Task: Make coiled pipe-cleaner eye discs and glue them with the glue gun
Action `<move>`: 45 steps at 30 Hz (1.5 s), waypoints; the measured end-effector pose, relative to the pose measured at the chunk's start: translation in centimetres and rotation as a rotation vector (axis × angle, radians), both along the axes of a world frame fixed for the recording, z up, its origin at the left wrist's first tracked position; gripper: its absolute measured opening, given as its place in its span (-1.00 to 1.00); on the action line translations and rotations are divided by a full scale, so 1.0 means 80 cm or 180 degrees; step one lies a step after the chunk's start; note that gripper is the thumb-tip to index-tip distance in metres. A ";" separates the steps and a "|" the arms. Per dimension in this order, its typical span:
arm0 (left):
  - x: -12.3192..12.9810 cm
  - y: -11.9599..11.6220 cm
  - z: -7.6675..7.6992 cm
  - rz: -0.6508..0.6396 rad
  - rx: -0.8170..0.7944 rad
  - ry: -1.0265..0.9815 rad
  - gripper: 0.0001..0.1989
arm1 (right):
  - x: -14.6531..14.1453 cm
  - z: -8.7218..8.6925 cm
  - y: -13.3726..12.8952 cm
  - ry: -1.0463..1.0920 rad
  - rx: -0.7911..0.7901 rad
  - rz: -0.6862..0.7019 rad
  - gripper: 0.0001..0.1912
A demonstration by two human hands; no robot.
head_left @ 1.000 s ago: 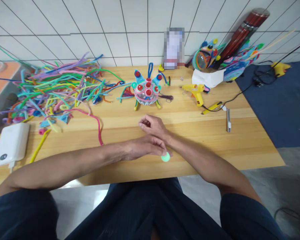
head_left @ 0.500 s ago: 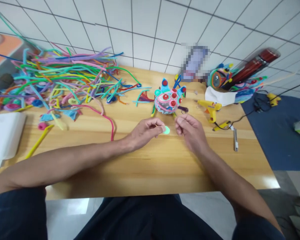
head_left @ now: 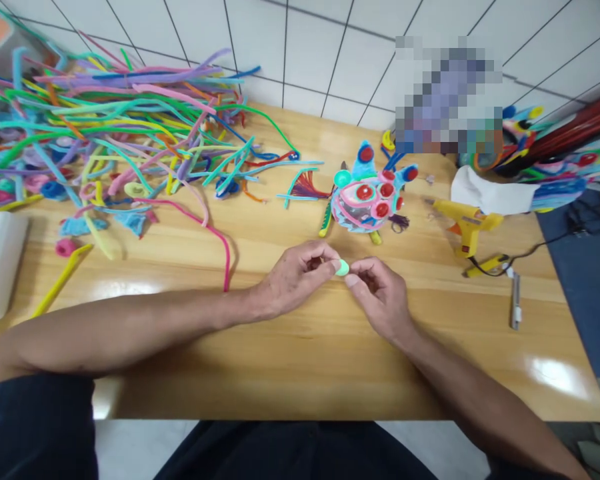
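A small light green disc [head_left: 343, 268] is pinched between the thumb and fingers of my left hand [head_left: 300, 279], low over the tabletop. At the disc's right edge, the closed thumb and fingertips of my right hand [head_left: 380, 293] meet it. Just beyond both hands stands a figure made of coloured pipe cleaners [head_left: 365, 207], with red round pieces, blue horn-like tips, a green round piece on its left side and a dark red tassel [head_left: 307, 185] beside it.
Many loose pipe cleaners [head_left: 145, 120] are heaped at the left. To the right lie a yellow glue gun [head_left: 467, 223], a yellow cutter [head_left: 485, 265] and a grey knife [head_left: 516, 300]. A white box [head_left: 0, 267] sits at the left edge. A tiled wall [head_left: 305, 53] closes off the back.
My right hand has moved in from beside the figure to the green disc in my left hand. The view has shifted, so the figure and tools appear farther right.
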State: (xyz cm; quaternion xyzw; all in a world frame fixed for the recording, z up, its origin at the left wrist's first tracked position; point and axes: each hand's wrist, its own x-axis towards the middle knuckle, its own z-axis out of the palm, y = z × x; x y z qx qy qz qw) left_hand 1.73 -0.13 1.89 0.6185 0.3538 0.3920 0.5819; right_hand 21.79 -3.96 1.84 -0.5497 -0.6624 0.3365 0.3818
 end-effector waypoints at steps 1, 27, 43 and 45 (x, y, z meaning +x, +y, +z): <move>0.000 -0.001 0.001 -0.0019 0.0024 0.0025 -0.81 | 0.000 0.000 0.000 -0.0040 0.0060 0.0019 -0.91; -0.001 -0.003 -0.005 -0.0161 0.0495 0.0259 -0.82 | -0.003 0.003 0.000 -0.0117 0.0501 0.0007 -0.82; -0.001 -0.006 -0.006 -0.0105 0.0713 0.0272 -0.80 | -0.003 -0.003 -0.001 0.0006 0.0373 -0.0016 -0.86; -0.001 -0.006 -0.006 -0.0133 0.0667 0.0256 -0.79 | -0.003 -0.003 -0.001 -0.0055 0.0477 -0.0038 -0.86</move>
